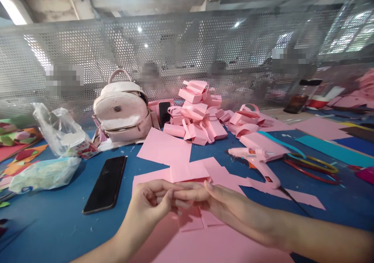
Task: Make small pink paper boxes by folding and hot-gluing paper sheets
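My left hand (pixel 153 200) and my right hand (pixel 222 202) meet at the fingertips above pink paper sheets (pixel 210 243). The left fingers are curled, thumb against the right fingertips; anything between them is hidden. On the right hand the fingers lie stretched and together, thumb raised. A folded pink paper piece (pixel 189 172) shows just behind the fingers, and creased pink flaps (pixel 189 220) show below them. To the right lies a pink glue gun (pixel 260 165), its cord running toward my right forearm.
A black phone (pixel 105 185) lies left of my hands. Behind stand a pale pink backpack (pixel 122 111) and a heap of folded pink paper boxes (pixel 198 115). Plastic bags (pixel 46 173) are at left; coloured strips (pixel 333 150) and a dark bottle (pixel 300 95) at right.
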A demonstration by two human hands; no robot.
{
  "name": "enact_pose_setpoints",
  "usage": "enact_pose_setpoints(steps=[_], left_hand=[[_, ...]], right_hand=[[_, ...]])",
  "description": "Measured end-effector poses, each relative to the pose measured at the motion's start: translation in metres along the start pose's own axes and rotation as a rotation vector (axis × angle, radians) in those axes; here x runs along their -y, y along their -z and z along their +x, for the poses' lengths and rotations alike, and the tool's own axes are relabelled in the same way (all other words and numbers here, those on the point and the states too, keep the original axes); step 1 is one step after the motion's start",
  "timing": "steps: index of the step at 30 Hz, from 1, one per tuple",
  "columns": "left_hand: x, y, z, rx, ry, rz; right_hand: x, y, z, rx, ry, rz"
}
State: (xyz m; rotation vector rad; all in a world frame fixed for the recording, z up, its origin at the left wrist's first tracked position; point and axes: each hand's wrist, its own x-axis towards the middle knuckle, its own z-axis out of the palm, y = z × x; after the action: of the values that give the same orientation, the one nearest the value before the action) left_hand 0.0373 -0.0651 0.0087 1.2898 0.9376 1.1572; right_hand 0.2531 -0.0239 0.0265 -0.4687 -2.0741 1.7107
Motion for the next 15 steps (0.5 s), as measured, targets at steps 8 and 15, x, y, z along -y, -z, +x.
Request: enact_pose_setpoints(steps=[8,15], left_hand=[[0.002,0.001,0.003,-0.033,-0.049,0.005],[0.011,0.026,0.013,-0.095,-0.478,0.738]], right_hand=[[0.003,0.009,-0.001,-0.231,-0.100,0.113],[-0.003,0.039,0.001,-0.526,0.170,-0.427]])
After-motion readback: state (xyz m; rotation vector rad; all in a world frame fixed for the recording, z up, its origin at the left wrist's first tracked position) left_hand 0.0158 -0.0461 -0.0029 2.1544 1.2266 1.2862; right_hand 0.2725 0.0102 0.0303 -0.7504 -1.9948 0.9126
